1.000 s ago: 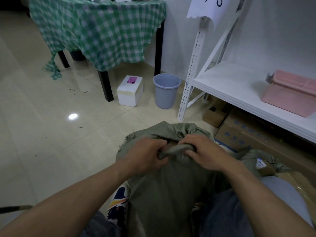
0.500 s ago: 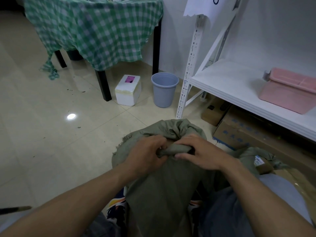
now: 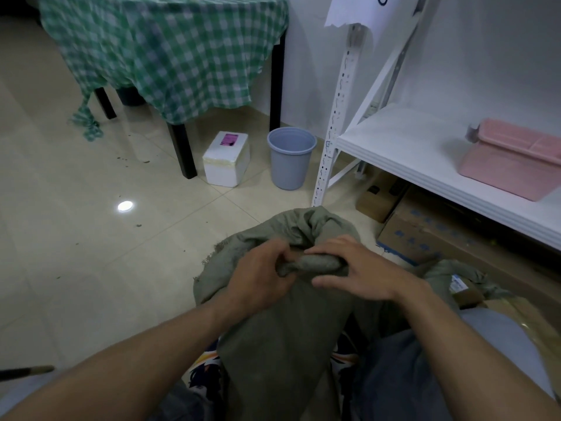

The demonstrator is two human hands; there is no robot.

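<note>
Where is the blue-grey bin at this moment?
Head view, upper centre: the bin stands on the floor between the white foam box on its left and the shelf post on its right, beyond the olive sack.

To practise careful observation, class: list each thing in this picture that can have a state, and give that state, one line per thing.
Olive-green woven fabric sack: upright, neck twisted into a tight roll.
Left hand: grips the twisted neck.
Right hand: pinches the twisted neck between fingers and thumb.
Grey-blue round plastic bin: upright, uncovered.
White foam box: lid on.
Green checked tablecloth: draped, hanging loose.
</note>
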